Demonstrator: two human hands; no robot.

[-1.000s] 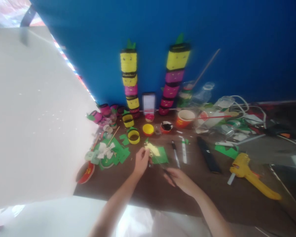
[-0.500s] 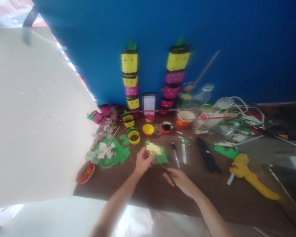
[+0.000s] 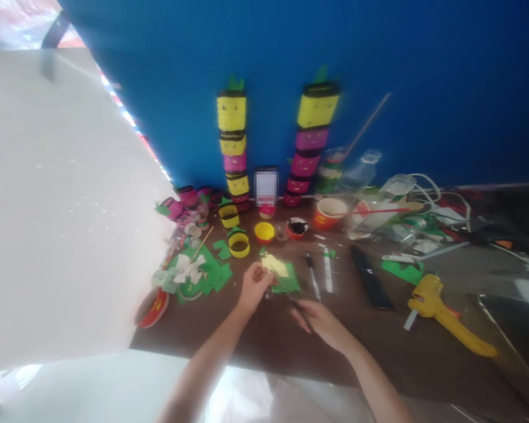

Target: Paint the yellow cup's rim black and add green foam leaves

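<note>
My left hand point(image 3: 254, 284) is closed in a pinch beside the pale yellow paper point(image 3: 275, 265); whatever lies between its fingertips is too blurred to name. Under that paper, green paper point(image 3: 291, 284) shows on the brown table. Lower and to the right, my right hand point(image 3: 315, 317) is closed around a slim dark-handled tool point(image 3: 303, 314). The tool's thin tip points up-left toward my left fingertips; its exact kind is unclear. To the right of the papers lie a pen point(image 3: 312, 275) and a white strip-like stick point(image 3: 328, 270).
Yellow rings point(image 3: 238, 244) and a yellow-lined cup point(image 3: 264, 232) stand behind my hands. Two tall stacks of face-decorated rings point(image 3: 232, 113) lean against the blue wall. Green scraps point(image 3: 211, 276) lie left; a black case point(image 3: 371, 279) and a yellow glue gun point(image 3: 449, 317) lie right.
My left hand's fingers have shifted slightly at the edge of the yellow paper. My right hand keeps the tool in nearly the same place. The view has moved only a little.
</note>
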